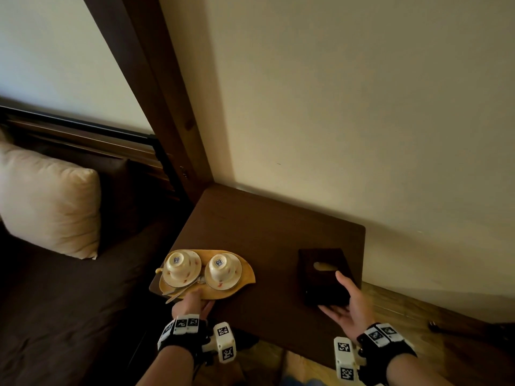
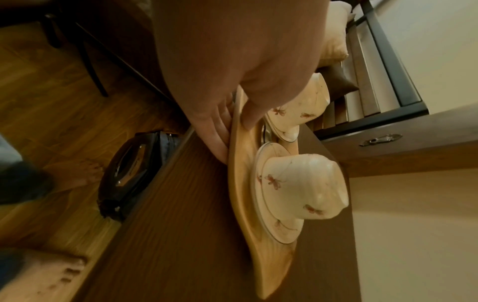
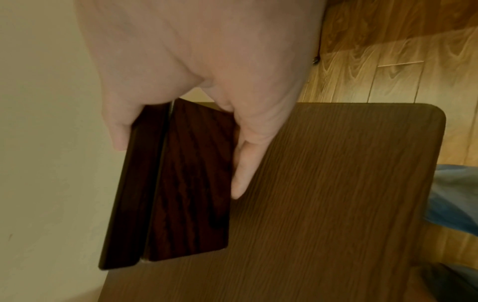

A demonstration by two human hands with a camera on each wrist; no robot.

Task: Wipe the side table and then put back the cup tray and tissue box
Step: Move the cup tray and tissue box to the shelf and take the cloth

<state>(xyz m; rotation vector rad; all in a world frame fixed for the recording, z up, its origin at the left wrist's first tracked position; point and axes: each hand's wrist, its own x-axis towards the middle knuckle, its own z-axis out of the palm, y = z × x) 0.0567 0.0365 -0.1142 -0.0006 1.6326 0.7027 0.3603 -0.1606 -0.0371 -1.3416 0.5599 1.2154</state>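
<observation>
Tray [image 1: 242, 277] on worktop [image 1: 276, 232] front-left corner, long axis left-right; left hand [image 1: 192, 303] pinches its near rim. Left wrist view alone shows thumb on top, fingers [image 2: 220, 130] beneath. Box [image 1: 324, 277] right, long axis front-back, clamped by right hand [image 1: 347, 303].

**Counts around the side table**

One side table [image 1: 267, 235]. On it: one wooden cup tray [image 1: 245, 277], one dark tissue box [image 1: 324, 277]. On the tray: two upturned cups, left cup [image 1: 178, 264] and right cup [image 1: 221, 267], each on its own saucer, so two saucers [image 1: 235, 277]. At least one spoon [image 1: 174, 296] on the tray's near edge; exact cutlery count unclear. Two hands at the table's near side: left hand [image 1: 192, 303], right hand [image 1: 347, 302]. Left of the table: one cream pillow [image 1: 50, 201].
</observation>
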